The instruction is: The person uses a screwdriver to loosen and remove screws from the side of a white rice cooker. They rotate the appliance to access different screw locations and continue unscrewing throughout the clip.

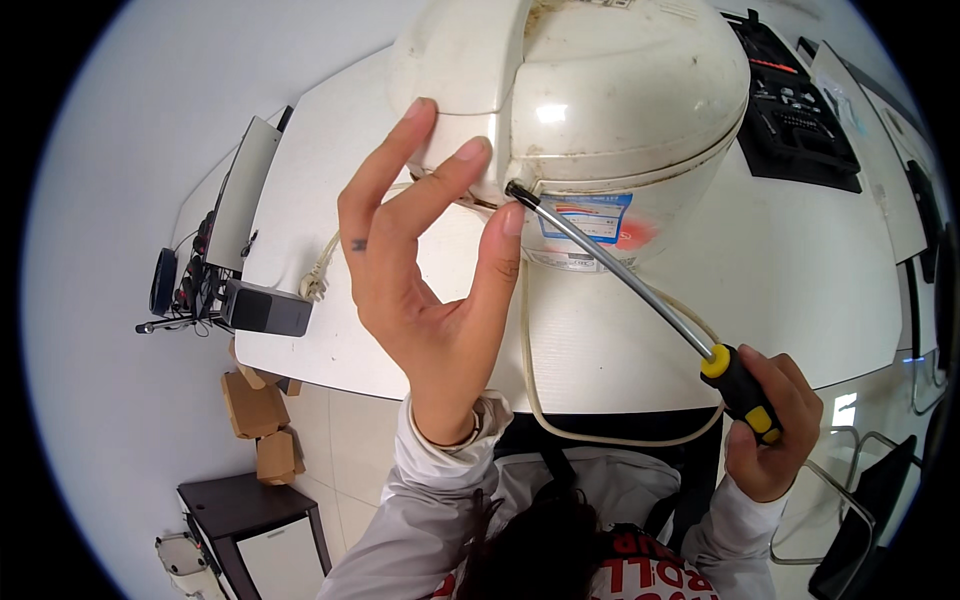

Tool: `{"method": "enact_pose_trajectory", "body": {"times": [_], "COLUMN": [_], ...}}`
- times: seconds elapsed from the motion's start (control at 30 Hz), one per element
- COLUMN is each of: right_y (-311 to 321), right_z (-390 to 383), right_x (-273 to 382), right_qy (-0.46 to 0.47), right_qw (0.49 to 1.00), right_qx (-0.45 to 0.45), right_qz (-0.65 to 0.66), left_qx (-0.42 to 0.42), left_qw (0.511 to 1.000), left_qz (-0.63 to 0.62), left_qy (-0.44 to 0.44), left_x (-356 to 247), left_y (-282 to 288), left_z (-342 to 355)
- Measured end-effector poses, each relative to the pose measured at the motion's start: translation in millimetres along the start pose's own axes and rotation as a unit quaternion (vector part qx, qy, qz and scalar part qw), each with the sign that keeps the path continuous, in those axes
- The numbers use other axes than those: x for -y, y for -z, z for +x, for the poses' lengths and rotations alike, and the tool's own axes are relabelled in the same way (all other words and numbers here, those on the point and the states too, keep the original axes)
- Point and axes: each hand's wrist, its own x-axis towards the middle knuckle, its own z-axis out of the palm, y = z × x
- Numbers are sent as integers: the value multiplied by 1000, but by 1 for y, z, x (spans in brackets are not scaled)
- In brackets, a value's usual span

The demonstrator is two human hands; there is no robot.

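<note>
A cream-white rice cooker [620,105], stained with age, stands on the white table with a blue and white label on its side. My right hand [778,425] is closed around the black and yellow handle of a screwdriver [640,285]. Its long metal shaft slants up to the left, and the black tip meets the cooker at the seam below the lid. My left hand [430,240] has its fingers apart. Two of its fingertips rest on the cooker's front panel, while the thumb is beside the screwdriver tip. Whether a screw sits under the tip is hidden.
A pale power cord [530,370] loops over the table's front edge, with its plug [312,285] lying at the left. An open black tool case [800,120] lies at the back right. Cardboard boxes [255,405] and a dark side table [250,503] stand at the lower left.
</note>
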Motion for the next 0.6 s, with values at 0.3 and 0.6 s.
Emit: {"method": "enact_pose_trajectory", "body": {"times": [0.3, 0.6], "right_y": [-7, -18], "right_z": [-4, -6], "right_x": [-8, -12], "right_qy": [-7, -27], "right_qw": [999, 996], "right_qx": [-2, 1], "right_qz": [43, 86], "left_qx": [-7, -5], "left_qw": [1000, 1000], "left_qz": [-10, -1], "left_qy": [6, -5], "left_x": [-1, 1], "left_y": [-1, -1], "left_z": [0, 0]}}
